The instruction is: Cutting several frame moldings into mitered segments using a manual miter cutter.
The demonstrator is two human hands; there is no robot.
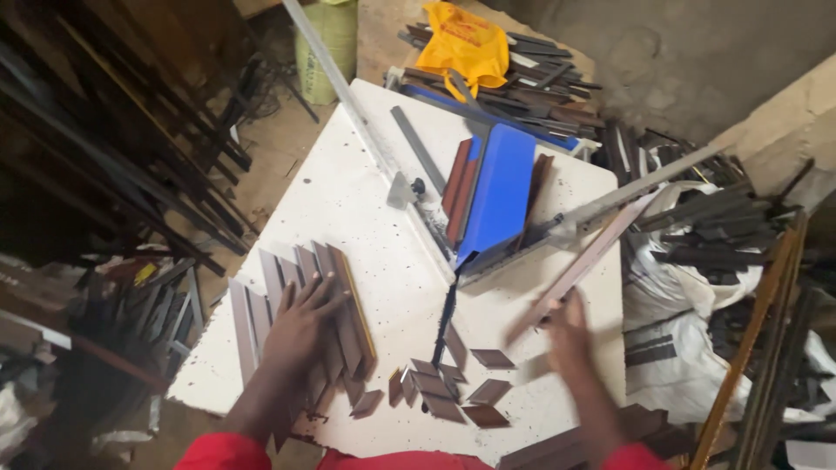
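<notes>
My left hand [300, 318] lies flat, fingers spread, on a row of long brown mitre-cut moulding strips [287, 296] laid side by side on the white speckled worktable [348, 183]. The palm presses on the middle strips and grips nothing; the hand and forearm hide their near ends. The outermost strip on the right of the row shows a yellowish edge.

My right hand [566, 326] is motion-blurred. It sits at the near end of a long pale brown moulding length [592, 257] that runs diagonally up and right past the table edge. The fingers seem curled around it, but the blur does not let me tell how firmly or where they close.

Between my hands lies a cluster of small brown offcut pieces [453, 387], parallelogram-shaped, some touching, some apart. A dark slot in the table runs from them up toward the blue-bodied mitre cutter [496, 196], which sits between two grey metal guide rails [344, 91] set in a V. The blade itself is hidden under the blue housing.

Beyond the table's far edge, a yellow plastic bag [461, 43] rests on a heap of dark strips; what lies beneath it is unclear. On the right, white sacks [679, 296] carry more dark strips, cut off by the frame. The left side is too dark to read beyond stacked lengths.
</notes>
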